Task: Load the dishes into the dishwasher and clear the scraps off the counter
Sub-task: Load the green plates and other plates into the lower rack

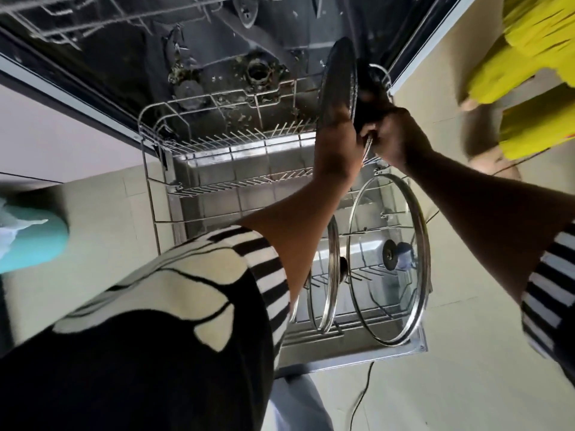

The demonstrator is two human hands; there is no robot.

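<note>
The dishwasher's lower wire rack (193, 185) is pulled out over the open door. Two glass lids with metal rims stand on edge in its near part, a large one (389, 265) and a smaller one (326, 281). A third glass lid (337, 79) is held upright over the rack's far right corner. My left hand (336, 141) grips its rim from the left. My right hand (392, 132) holds its lower rim and dark knob from the right.
The open dishwasher tub (217, 57) shows a dirty floor with its filter, and the upper rack (62, 20) hangs at top left. Another person in yellow clothing (535, 73) stands at right. A black cable (364, 393) runs across the tiled floor. A teal object (34, 241) sits at left.
</note>
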